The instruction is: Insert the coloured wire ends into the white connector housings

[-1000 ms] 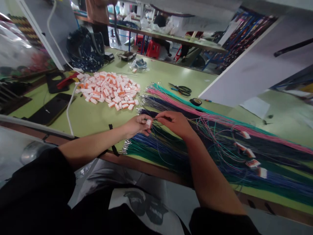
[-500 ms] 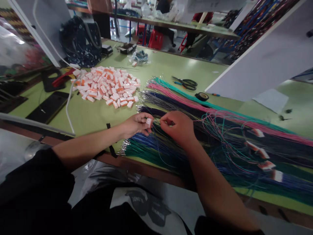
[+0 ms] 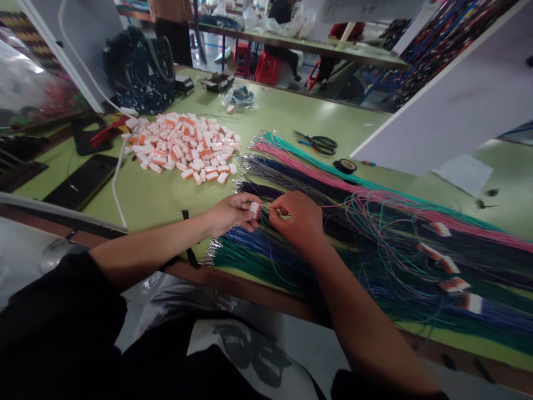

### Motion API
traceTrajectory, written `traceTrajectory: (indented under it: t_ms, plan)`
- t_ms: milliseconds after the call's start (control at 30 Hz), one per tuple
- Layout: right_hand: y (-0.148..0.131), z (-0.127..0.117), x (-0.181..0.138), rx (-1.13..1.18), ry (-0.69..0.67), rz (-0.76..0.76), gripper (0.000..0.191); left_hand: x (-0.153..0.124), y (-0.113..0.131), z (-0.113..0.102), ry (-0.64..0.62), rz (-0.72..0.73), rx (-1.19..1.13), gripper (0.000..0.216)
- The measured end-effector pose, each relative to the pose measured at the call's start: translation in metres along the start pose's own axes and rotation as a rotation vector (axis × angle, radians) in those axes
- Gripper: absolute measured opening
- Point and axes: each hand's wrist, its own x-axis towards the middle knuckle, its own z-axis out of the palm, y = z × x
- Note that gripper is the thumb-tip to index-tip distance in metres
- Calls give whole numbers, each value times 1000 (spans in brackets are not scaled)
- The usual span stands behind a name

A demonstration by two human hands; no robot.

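My left hand (image 3: 231, 213) pinches a small white connector (image 3: 254, 209) above the near ends of the wire bundles. My right hand (image 3: 296, 220) is closed in a pinch right beside it, fingertips at the connector, holding a thin wire I can barely make out. Under both hands lie long bundles of coloured wires (image 3: 353, 222): teal, pink, dark blue, blue and green, fanning out to the right. A heap of white and orange connectors (image 3: 183, 146) lies on the green table (image 3: 158, 197) to the left of the hands.
Several wired connectors (image 3: 441, 261) lie on the bundles at the right. Scissors (image 3: 318, 143) and a roll of black tape (image 3: 345, 165) sit behind the wires. A dark phone (image 3: 85, 180), a white cable (image 3: 116, 183) and a dark bag (image 3: 139, 69) are at the left. A white panel (image 3: 449, 105) stands at the right.
My right hand has drawn back slightly from the connector and come close to it again. My left hand has kept the connector in place. The view has shifted a little.
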Motion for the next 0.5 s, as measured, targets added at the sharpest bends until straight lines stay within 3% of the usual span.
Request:
traceTrajectory:
  t_ms: [500]
  plan:
    - [2, 3, 2, 40, -112, 8, 13, -1, 1, -2, -15, -17, -2, 30]
